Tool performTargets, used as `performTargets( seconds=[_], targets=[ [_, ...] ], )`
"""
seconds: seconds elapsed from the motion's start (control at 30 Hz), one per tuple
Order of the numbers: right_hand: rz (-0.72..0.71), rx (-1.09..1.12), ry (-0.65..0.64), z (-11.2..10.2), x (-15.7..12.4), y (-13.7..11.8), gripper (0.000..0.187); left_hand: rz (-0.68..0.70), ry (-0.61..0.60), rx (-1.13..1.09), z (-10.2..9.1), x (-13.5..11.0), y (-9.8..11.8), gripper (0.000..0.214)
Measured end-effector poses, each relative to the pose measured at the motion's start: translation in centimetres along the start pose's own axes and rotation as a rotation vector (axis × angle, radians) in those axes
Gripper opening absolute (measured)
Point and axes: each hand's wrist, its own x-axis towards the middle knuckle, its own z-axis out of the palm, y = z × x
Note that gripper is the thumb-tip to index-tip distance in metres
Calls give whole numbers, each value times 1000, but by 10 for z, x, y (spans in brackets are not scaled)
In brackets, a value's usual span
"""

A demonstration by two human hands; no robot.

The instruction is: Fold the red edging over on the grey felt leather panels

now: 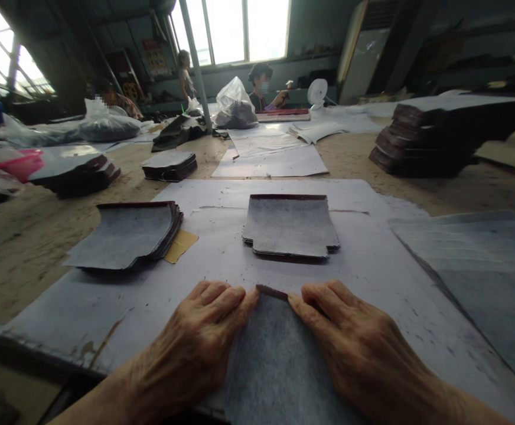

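A grey-backed sheet (279, 354) with a narrow dark-red folded edge lies in front of me on white paper. My left hand (204, 333) pinches the left end of that folded strip, its fingers curled in. At the strip's other end my right hand (355, 330) is closed the same way, thumb and finger on the edge. Parts of the sheet are hidden under both hands. Just beyond them rests a small stack of notched grey pieces (290, 227) with dark-red top edges. A thicker stack of similar pieces (124, 233) stands to the left, a tan card scrap (181, 246) beside it.
Larger grey sheets (474, 265) lie at the right. Behind them rises a tall dark stack (434, 139). Smaller stacks (169, 165) and a pink container (20, 165) are at the left. A plastic bag (235, 106) stands near a pole; several people are in the background.
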Motion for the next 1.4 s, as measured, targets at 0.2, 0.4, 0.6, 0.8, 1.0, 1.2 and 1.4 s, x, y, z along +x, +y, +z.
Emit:
performTargets(
  seconds=[0.2,0.4,0.6,0.8,1.0,1.2,1.4],
  targets=[
    [21,30,0,0,1,1,34,-24,-41,29,1,-1,-1,38],
    [23,68,-18,-1,1,2,36,-42,-115,57,-3,-4,-9,44],
    [11,93,-143,-3,2,6,41,-50,-182,46,-6,-7,-17,50],
    [-7,183,-339,-13,13,12,41,-73,-172,69,-4,-7,-16,53],
    [47,248,-201,-5,26,10,27,-89,-128,52,-2,-9,-15,50],
    [-2,241,-226,7,29,10,33,-101,-122,29,-2,-8,-17,51],
    [-112,139,-280,4,27,9,41,-106,-114,22,-3,-9,-19,57]
  ],
)
